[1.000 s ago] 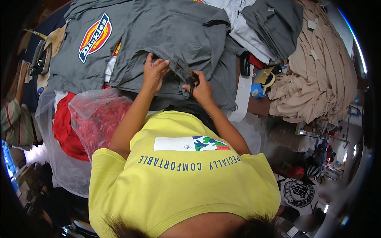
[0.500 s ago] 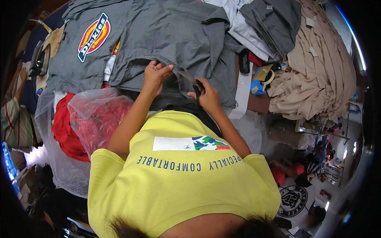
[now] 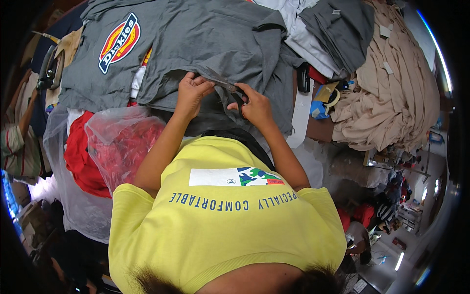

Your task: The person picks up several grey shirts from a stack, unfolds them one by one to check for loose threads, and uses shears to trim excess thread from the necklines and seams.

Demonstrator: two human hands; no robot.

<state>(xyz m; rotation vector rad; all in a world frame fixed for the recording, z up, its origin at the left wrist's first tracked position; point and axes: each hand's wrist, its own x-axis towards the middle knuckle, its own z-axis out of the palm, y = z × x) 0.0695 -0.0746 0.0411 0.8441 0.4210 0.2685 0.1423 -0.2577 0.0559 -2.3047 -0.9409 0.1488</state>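
Observation:
Grey T-shirts (image 3: 225, 36) lie spread over the table before me, one with a large coloured print (image 3: 120, 43) at the left. My left hand (image 3: 192, 94) pinches the near edge of the grey fabric between thumb and fingers. In my right hand (image 3: 255, 104) is a pair of black-handled scissors (image 3: 238, 100), gripped by the loops. Their blades point left along the fabric edge, close to my left fingertips. Whether the blades touch the cloth I cannot tell.
Clear plastic bags (image 3: 125, 134) with red cloth stand at the near left. A beige fabric pile (image 3: 391, 88) fills the right side, beside a tape roll (image 3: 332, 99) and a black case (image 3: 303, 78). At far left, another person's arm (image 3: 27, 115) reaches beside an iron (image 3: 48, 68).
The scissors have swung from pointing steeply away to lying flatter along the fabric edge, toward my left hand. My right hand has shifted slightly up; my left still pinches the cloth.

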